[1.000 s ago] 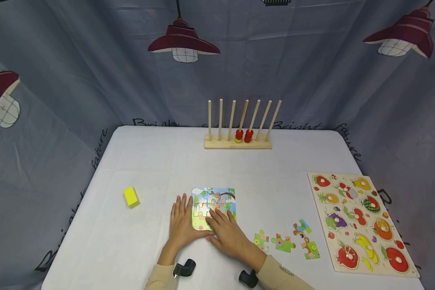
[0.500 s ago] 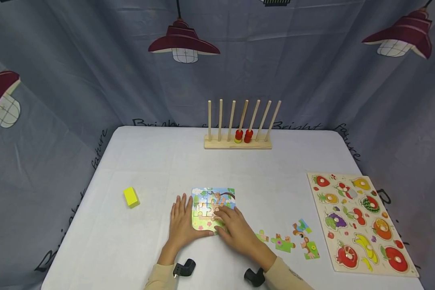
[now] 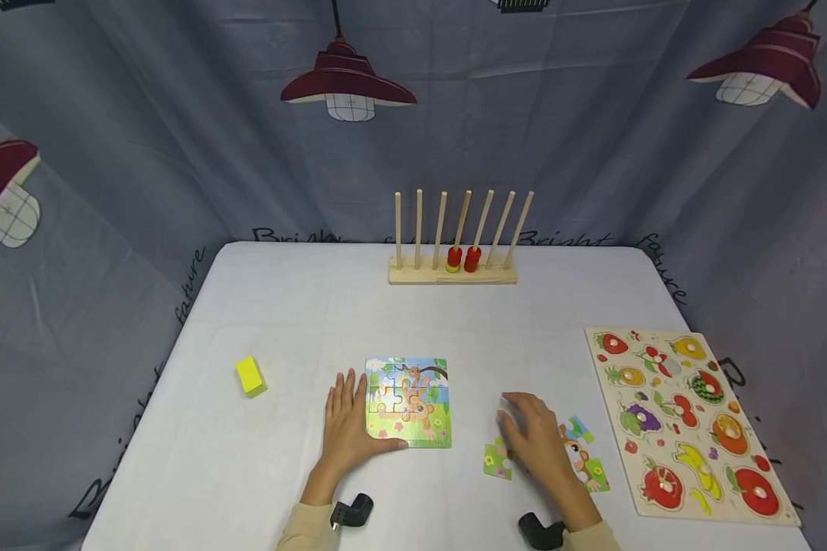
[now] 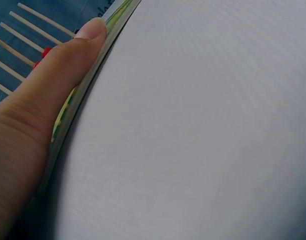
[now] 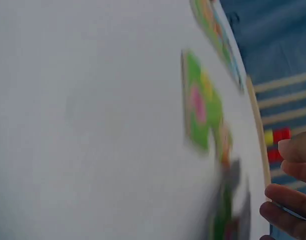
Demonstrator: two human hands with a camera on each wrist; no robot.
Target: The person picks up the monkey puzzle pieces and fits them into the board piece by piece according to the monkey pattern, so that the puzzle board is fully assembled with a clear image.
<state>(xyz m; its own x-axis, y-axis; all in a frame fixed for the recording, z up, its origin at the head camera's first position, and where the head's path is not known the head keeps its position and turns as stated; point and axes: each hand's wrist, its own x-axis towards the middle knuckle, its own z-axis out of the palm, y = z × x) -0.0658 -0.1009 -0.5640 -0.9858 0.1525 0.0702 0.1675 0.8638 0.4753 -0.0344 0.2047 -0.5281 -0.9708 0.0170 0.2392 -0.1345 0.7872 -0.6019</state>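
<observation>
A square jigsaw puzzle (image 3: 410, 405) with a cartoon animal picture lies flat at the table's front middle. My left hand (image 3: 348, 432) rests along its left side, fingers straight, the thumb against the near edge; the left wrist view shows this thumb (image 4: 63, 70) on the board's rim. Over the loose pieces to the right hovers my right hand (image 3: 540, 440), fingers slightly bent and apart, holding nothing. A green jigsaw piece (image 3: 496, 462) shows left of it, and further pieces (image 3: 581, 457) on its right. Another piece is hidden beneath it. The right wrist view is blurred.
A wooden board with fruit pictures (image 3: 689, 428) lies at the right. At the back stands a wooden peg rack (image 3: 413, 274) with red and yellow beads. A yellow block (image 3: 250, 376) sits on the left. Grey curtains (image 3: 455, 138) surround the white table (image 3: 303, 306).
My right hand has left the puzzle and moved right, over the loose pieces. The puzzle's lower right part is now uncovered. My left hand stays in place.
</observation>
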